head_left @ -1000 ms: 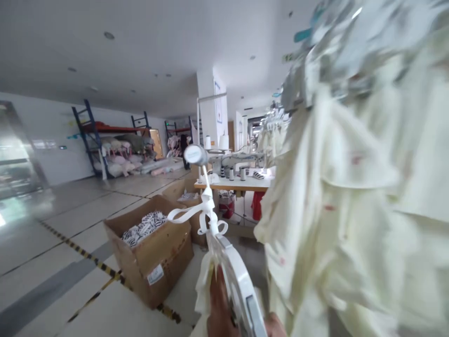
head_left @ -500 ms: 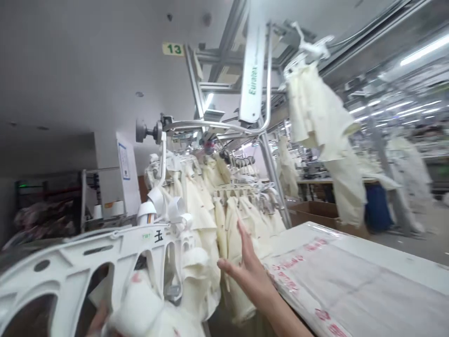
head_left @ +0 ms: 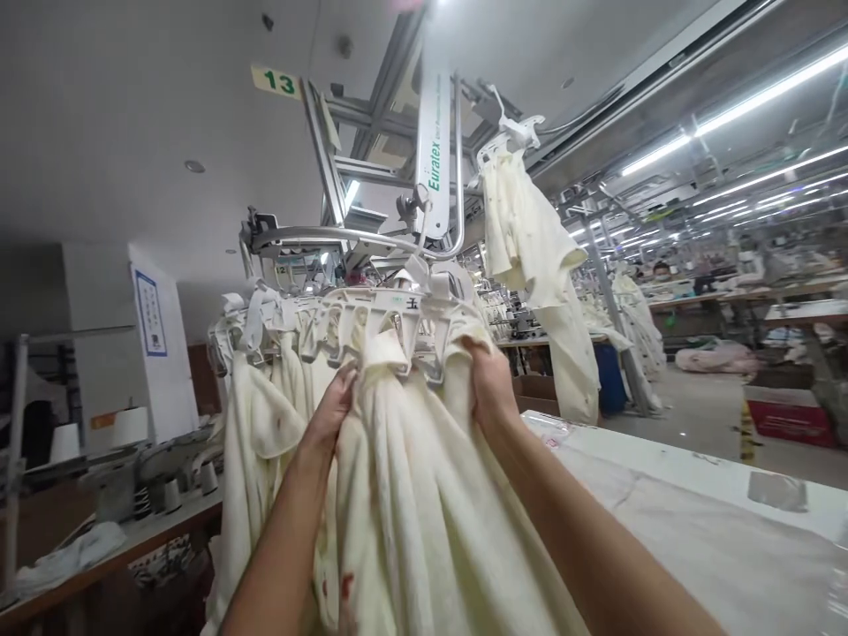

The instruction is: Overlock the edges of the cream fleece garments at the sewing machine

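Note:
Ahead of me a cream fleece garment hangs in long folds from a white plastic clip hanger marked with a black character. My left hand grips the garment's upper left side just below the clips. On the opposite side, my right hand is closed on the fabric, its fingertips partly hidden behind it. Above, a black roller carries the hanger on the curved metal rail. Several similar cream garments crowd the left side on their own hangers.
On the right stands a white table with a plastic-wrapped pack on it. Another cream garment hangs high from the overhead line. Sewing machines and thread cones occupy a bench at left. A red box sits on the floor.
The marked hanger has gone from close at lower left to the middle, farther away under the rail. My right hand, spread open before, now holds the garment. The view has turned right.

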`<act>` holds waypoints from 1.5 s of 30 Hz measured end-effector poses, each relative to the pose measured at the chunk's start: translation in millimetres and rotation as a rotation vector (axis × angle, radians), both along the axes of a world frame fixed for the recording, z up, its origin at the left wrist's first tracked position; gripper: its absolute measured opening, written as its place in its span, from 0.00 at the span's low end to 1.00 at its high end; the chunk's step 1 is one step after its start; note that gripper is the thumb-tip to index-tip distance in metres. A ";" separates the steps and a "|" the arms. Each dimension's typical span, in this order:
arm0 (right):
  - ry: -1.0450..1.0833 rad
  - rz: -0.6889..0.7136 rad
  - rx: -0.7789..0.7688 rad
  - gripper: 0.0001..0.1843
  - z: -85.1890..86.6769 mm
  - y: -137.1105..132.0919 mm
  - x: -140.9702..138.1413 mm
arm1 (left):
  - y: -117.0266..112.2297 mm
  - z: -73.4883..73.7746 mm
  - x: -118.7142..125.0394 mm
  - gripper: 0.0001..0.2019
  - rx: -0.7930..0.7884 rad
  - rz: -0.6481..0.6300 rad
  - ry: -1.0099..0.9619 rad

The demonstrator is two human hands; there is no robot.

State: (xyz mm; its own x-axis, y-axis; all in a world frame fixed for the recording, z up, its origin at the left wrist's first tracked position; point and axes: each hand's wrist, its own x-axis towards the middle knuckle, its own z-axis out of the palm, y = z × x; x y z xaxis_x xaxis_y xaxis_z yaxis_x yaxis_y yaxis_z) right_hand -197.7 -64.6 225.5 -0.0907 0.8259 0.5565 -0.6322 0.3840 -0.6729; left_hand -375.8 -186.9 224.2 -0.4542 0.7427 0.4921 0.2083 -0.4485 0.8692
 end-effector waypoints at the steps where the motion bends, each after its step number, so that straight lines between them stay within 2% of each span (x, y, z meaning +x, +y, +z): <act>1: -0.016 -0.055 0.019 0.20 12.4 13.3 -3.6 | -2.1 -5.8 -10.8 0.28 -0.078 -0.001 0.039; 3: -0.070 -0.167 0.054 0.18 33.5 39.2 -14.2 | -9.5 -28.8 -33.7 0.31 -0.309 0.020 0.141; 5: -0.142 -0.272 0.077 0.16 46.0 62.6 -28.3 | -18.7 -59.1 -52.3 0.25 -0.513 0.050 0.222; 7: -0.219 -0.351 0.100 0.14 46.9 82.8 -41.9 | -26.1 -83.6 -60.7 0.19 -0.580 0.061 0.231; 9: -0.295 -0.385 0.150 0.13 36.6 99.7 -49.2 | -27.5 -92.7 -60.7 0.19 -0.570 0.062 0.227; 11: -0.363 -0.374 0.220 0.12 19.2 114.3 -47.6 | -20.1 -85.0 -60.0 0.20 -0.538 0.139 0.268; 13: -0.413 -0.347 0.273 0.12 0.3 127.3 -38.8 | -2.8 -67.5 -65.8 0.20 -0.510 0.312 0.350; 15: -0.448 -0.322 0.294 0.14 -14.7 138.2 -28.3 | 24.1 -50.3 -79.1 0.17 -0.504 0.508 0.424; 18: -0.486 -0.289 0.311 0.16 -25.4 147.9 -20.2 | 77.8 -38.5 -99.3 0.14 -0.550 0.670 0.449; 20: -0.507 -0.268 0.330 0.16 -26.6 149.4 -21.8 | 117.0 -38.3 -102.6 0.14 -0.573 0.722 0.448; 23: -0.541 -0.247 0.356 0.15 -25.7 147.1 -29.5 | 170.1 -33.9 -91.7 0.16 -0.509 0.761 0.457; 25: -0.563 -0.254 0.365 0.14 -25.6 145.3 -34.9 | 196.2 -23.6 -82.9 0.18 -0.441 0.783 0.485; 27: -0.587 -0.275 0.364 0.13 -26.3 144.8 -39.3 | 212.3 -11.4 -80.7 0.20 -0.405 0.790 0.524; 30: -0.613 -0.305 0.346 0.11 -28.2 147.4 -41.0 | 218.6 -2.0 -93.6 0.24 -0.447 0.775 0.570; 35: -0.594 -0.282 0.336 0.11 -31.1 154.0 -29.8 | 205.7 -9.2 -120.6 0.26 -0.546 0.810 0.594; 37: -0.577 -0.265 0.335 0.11 -31.8 154.4 -28.0 | 205.5 -8.0 -118.9 0.27 -0.505 0.838 0.620; 40: -0.553 -0.249 0.327 0.11 -31.9 151.8 -30.6 | 213.9 3.2 -108.6 0.29 -0.382 0.847 0.680; 43: -0.537 -0.238 0.318 0.11 -31.4 147.0 -30.6 | 217.5 15.6 -104.7 0.30 -0.242 0.763 0.772; 45: -0.531 -0.224 0.301 0.13 -33.0 143.5 -25.9 | 209.8 16.1 -107.1 0.29 -0.179 0.695 0.823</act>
State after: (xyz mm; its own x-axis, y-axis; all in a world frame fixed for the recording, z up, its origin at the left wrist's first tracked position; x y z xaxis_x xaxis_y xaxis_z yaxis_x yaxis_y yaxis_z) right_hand -223.6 79.0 192.5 -0.2614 0.6716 0.6933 -0.1260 0.6884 -0.7143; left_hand -482.9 22.9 240.3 -0.3835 0.5426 0.7473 0.9147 0.1112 0.3886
